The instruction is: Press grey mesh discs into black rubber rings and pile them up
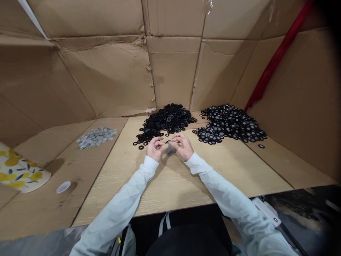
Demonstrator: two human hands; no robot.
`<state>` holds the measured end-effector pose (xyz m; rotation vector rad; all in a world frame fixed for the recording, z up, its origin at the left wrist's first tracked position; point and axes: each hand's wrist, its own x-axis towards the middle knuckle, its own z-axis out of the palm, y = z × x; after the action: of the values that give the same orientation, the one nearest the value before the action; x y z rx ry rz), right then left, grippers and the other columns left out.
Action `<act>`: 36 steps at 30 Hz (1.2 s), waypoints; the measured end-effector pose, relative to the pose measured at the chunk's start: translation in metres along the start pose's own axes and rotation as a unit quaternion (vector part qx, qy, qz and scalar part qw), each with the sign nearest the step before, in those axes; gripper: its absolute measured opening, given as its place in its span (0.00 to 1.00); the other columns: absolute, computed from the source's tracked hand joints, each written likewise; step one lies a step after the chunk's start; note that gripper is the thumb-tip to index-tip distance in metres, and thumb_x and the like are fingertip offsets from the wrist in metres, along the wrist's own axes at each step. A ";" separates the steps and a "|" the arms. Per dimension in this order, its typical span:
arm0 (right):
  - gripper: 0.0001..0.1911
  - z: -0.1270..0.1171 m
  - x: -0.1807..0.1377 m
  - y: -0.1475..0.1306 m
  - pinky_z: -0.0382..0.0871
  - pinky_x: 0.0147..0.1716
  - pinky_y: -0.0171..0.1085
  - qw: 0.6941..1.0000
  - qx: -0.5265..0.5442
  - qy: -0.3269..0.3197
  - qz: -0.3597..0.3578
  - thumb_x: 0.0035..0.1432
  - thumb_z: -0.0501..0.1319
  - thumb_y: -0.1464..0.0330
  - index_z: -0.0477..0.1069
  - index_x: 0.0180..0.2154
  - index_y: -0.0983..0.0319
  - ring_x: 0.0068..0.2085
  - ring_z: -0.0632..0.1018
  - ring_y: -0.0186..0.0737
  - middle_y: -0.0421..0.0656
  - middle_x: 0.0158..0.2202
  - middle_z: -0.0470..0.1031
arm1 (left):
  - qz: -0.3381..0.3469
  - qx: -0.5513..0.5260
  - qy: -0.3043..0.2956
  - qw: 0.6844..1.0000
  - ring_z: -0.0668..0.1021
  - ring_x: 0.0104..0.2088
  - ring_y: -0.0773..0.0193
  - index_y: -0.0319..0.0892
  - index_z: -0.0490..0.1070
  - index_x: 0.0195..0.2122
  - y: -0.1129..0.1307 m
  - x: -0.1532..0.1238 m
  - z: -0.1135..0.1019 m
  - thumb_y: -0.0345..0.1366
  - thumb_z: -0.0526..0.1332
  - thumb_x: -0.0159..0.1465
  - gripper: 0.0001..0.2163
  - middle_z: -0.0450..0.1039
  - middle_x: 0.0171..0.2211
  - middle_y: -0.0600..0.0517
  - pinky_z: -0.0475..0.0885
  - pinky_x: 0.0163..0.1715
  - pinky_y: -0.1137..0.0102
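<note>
My left hand point(155, 148) and my right hand point(183, 146) meet over a light wood board point(170, 185), their fingertips pinching a small black rubber ring point(167, 142) against a grey disc point(170, 150). The fingers partly hide both pieces, so I cannot tell exactly how they fit together. Just beyond my hands lies a heap of plain black rings point(167, 121). To its right is a heap of black rings with grey centres point(229, 122). Loose grey discs point(96, 138) form a flatter pile to the left.
Creased cardboard sheets point(106, 78) line the back and sides and cover the surface beside the board. A roll of tape point(64, 187) lies at front left, near a yellow lemon-patterned cloth point(18, 170). A red strip point(277, 57) runs up the right cardboard.
</note>
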<state>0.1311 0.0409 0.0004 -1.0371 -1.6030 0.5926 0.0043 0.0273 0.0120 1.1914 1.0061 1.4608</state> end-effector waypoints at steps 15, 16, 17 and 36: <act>0.05 -0.012 0.002 -0.005 0.60 0.42 0.38 0.996 -0.021 -0.006 -0.083 0.45 0.59 0.66 0.68 0.24 0.62 0.38 0.65 0.36 0.41 0.32 0.59 | -0.037 0.007 -0.095 0.995 0.75 0.31 0.62 0.38 0.72 0.28 0.002 0.006 -0.006 0.31 0.68 0.34 0.16 0.74 0.28 0.49 0.68 0.38 0.66; 0.05 -0.013 0.002 -0.004 0.60 0.42 0.38 0.996 -0.022 -0.002 -0.082 0.45 0.59 0.66 0.69 0.24 0.62 0.38 0.65 0.36 0.41 0.32 0.59 | -0.043 0.005 -0.111 0.993 0.75 0.31 0.62 0.38 0.73 0.29 0.003 0.005 -0.006 0.30 0.68 0.33 0.18 0.74 0.30 0.48 0.68 0.39 0.66; 0.05 -0.013 0.002 -0.004 0.60 0.42 0.38 0.996 -0.022 0.001 -0.081 0.45 0.59 0.67 0.69 0.24 0.62 0.38 0.65 0.35 0.41 0.32 0.58 | -0.044 0.004 -0.121 0.992 0.75 0.32 0.61 0.38 0.73 0.30 0.004 0.005 -0.007 0.30 0.68 0.33 0.19 0.74 0.31 0.48 0.68 0.39 0.66; 0.06 -0.011 -0.006 -0.007 0.58 0.42 0.43 0.961 -0.199 -0.023 -0.190 0.48 0.54 0.74 0.69 0.28 0.62 0.42 0.62 0.42 0.46 0.36 0.60 | 0.037 0.075 -0.062 0.995 0.75 0.33 0.60 0.38 0.74 0.27 0.008 0.002 -0.008 0.33 0.66 0.41 0.11 0.75 0.30 0.47 0.68 0.39 0.65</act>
<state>0.1397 0.0309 0.0068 -0.9663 -1.9477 0.0321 -0.0050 0.0278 0.0188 1.4226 1.0095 1.3697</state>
